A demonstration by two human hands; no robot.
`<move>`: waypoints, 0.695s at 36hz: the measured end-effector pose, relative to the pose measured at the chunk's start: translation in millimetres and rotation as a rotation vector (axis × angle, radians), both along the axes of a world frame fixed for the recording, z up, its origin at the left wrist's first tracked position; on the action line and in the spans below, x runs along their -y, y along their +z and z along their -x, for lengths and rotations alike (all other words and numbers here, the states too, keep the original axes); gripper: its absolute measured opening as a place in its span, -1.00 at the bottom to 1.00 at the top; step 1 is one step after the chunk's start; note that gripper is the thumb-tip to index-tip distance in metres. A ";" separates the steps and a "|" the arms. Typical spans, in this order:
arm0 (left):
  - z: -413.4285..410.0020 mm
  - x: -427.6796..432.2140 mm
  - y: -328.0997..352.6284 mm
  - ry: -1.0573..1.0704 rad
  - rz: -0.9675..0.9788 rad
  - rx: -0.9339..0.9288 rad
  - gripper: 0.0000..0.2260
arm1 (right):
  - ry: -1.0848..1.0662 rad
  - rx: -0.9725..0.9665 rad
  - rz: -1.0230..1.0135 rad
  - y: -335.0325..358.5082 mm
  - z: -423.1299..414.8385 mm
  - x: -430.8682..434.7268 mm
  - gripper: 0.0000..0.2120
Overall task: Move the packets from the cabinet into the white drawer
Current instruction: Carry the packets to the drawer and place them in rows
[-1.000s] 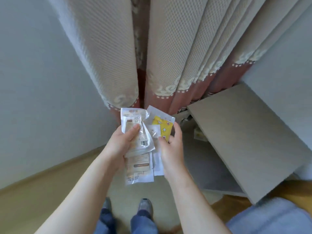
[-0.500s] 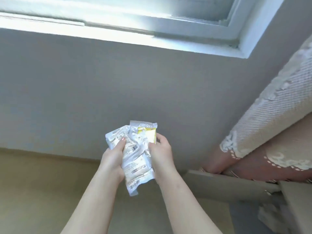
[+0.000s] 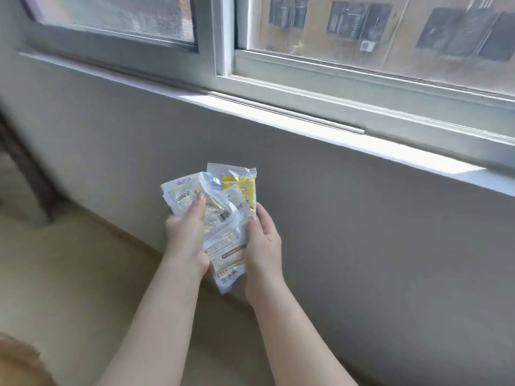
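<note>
Head view: the packets (image 3: 226, 247) form a fanned bunch held in mid-air between both hands, in front of the grey wall (image 3: 362, 246) below the sill (image 3: 306, 121); the left hand (image 3: 185, 236) grips the bunch's left side, thumb laid across the front, fingers hidden behind; the right hand (image 3: 263, 242) clasps the right edge, thumb in front; a yellow packet (image 3: 243, 188) stands up at the back; a window (image 3: 362, 51) runs above; beige floor (image 3: 69, 274) lies lower left.

Bare left hand (image 3: 186, 235), right hand (image 3: 263, 242), forearms (image 3: 156, 330)
</note>
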State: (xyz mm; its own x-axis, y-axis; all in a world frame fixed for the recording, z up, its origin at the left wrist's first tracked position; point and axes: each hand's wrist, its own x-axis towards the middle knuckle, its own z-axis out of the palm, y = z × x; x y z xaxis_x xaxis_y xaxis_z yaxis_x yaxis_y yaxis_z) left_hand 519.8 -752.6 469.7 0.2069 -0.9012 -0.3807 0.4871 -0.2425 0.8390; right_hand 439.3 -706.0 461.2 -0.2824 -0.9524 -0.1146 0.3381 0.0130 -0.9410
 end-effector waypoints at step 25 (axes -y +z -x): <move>-282.2 273.4 108.4 0.577 0.468 0.034 -0.74 | 0.316 0.186 0.189 114.6 -309.7 346.4 -0.89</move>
